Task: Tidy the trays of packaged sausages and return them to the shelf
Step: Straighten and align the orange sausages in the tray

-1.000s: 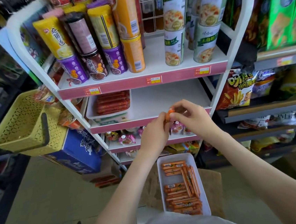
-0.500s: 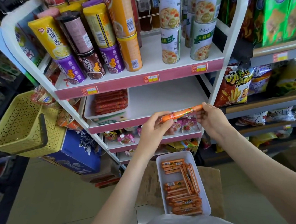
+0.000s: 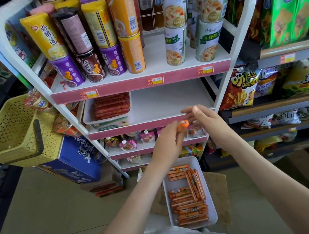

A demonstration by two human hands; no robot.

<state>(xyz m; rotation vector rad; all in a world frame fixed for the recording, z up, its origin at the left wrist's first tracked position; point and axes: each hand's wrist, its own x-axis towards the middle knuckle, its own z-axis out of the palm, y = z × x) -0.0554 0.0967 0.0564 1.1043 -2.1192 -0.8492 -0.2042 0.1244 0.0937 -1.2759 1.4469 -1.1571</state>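
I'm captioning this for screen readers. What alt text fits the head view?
A left hand grips one orange sausage in front of a shelf, the right hand open beside it. Below sits a white tray of orange sausages; a tray of red sausages rests on the shelf.

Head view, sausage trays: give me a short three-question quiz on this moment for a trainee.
1. True or false: the left hand grips a single orange sausage while the right hand holds nothing.
2. Where is the tray of red sausages? A) on the shelf with the cans; B) on the middle shelf, at its left side; C) on the floor.
3. Short answer: is the tray of orange sausages on any shelf?
Key: 1 true; 2 B; 3 no.
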